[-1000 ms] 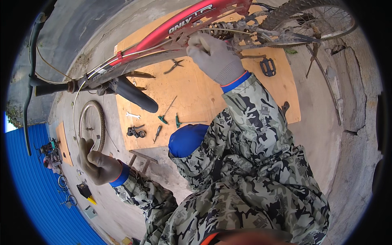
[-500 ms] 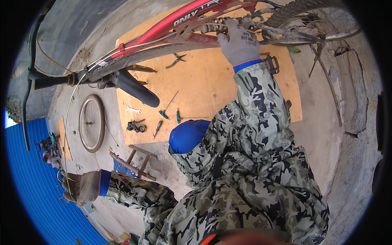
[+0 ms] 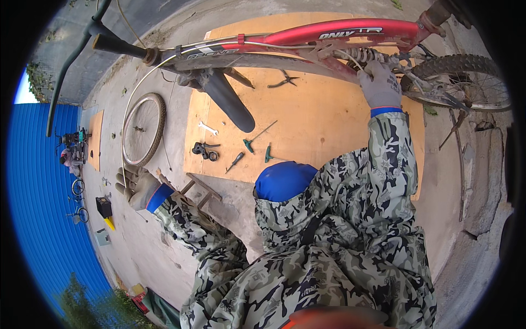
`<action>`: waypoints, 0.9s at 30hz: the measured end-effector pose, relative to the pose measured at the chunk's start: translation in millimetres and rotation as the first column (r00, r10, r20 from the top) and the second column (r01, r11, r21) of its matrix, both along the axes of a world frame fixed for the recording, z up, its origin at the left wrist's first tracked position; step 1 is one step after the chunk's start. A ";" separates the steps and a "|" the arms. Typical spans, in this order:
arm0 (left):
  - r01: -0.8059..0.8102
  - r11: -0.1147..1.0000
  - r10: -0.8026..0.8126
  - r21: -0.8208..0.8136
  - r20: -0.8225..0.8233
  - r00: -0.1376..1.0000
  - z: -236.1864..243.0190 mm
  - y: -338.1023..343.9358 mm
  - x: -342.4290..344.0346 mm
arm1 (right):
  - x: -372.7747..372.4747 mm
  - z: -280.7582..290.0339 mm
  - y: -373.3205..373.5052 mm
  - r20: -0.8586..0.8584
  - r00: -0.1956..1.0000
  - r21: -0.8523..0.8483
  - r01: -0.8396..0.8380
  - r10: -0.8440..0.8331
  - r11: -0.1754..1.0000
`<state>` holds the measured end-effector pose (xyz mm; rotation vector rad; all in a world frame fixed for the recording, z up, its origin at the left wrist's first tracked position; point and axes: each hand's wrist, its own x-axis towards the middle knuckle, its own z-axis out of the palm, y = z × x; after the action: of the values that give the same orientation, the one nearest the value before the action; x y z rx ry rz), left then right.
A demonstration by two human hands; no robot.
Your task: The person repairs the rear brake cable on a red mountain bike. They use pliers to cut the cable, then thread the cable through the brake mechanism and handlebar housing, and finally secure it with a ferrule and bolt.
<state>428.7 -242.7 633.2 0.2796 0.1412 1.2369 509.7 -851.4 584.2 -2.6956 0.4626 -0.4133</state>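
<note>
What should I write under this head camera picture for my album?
Gloved right hand grips the red bicycle frame above a plywood board strewn with tools; gloved left hand hangs open near a loose wheel.

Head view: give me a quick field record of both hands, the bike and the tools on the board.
Right hand: gloved, gripping the red bike frame near the rear spring.
Left hand: gloved, open, held out to the side, holding nothing.
Loose wheel: flat on the concrete, beside the plywood board.
Tools on board: pliers, small wrench, green-handled keys.
Rear wheel: mounted on the bike.
</note>
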 end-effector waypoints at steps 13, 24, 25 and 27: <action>0.006 0.870 0.119 0.492 -0.222 0.968 7.9 2.7 -36.7 | -9.3 -15.3 1.1 0.394 0.912 0.361 -0.268 0.114 0.893; 0.588 0.581 -0.653 0.562 -0.109 0.750 8.7 12.8 -67.9 | -13.6 -6.2 29.2 0.260 0.965 0.490 -0.168 0.041 0.855; 0.598 0.547 -0.660 0.585 -0.137 0.739 7.3 5.2 -67.3 | -12.5 -5.7 30.2 0.258 0.965 0.446 -0.160 0.044 0.880; 0.598 0.560 -0.570 0.574 -0.257 0.780 4.2 -11.3 -67.1 | -8.6 -7.3 29.1 0.305 0.950 0.354 -0.173 0.062 0.919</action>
<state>361.6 -254.0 637.4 0.8752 -0.3370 0.5533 501.1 -822.4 576.8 -2.2295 0.2586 -0.6045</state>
